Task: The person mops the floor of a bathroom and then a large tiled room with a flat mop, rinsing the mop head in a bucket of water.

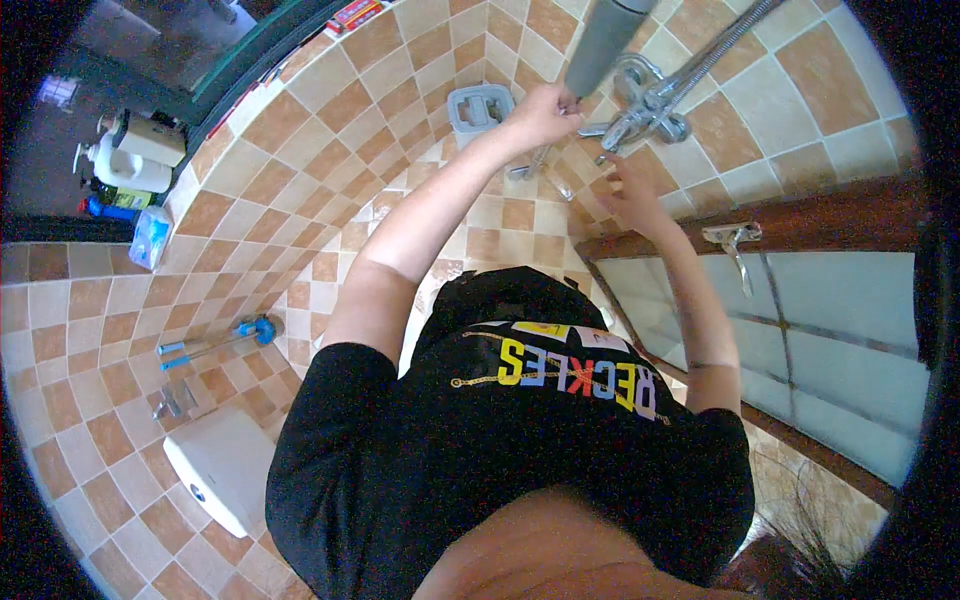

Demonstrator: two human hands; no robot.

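Note:
My left hand (pixel 545 117) is raised by the tiled wall, its fingers closed at the lower end of a thick grey cylinder (pixel 603 45). What lies between those fingers is hidden. Just to the right, a chrome mixer tap (pixel 640 118) is fixed to the wall, with a ribbed metal hose (pixel 715 58) running up from it. Below the tap's spout, my right hand (pixel 632 195) has its fingers apart, the fingertips close to the spout's end. I see nothing held in it.
A grey plastic lidded bin (pixel 480 106) stands in the far corner. At right is a wood-framed glass door (pixel 850 300) with a metal handle (pixel 738 245). Bottles (pixel 130 165) stand on the left ledge. A white toilet cistern (pixel 222 470) and a blue brush (pixel 255 330) are lower left.

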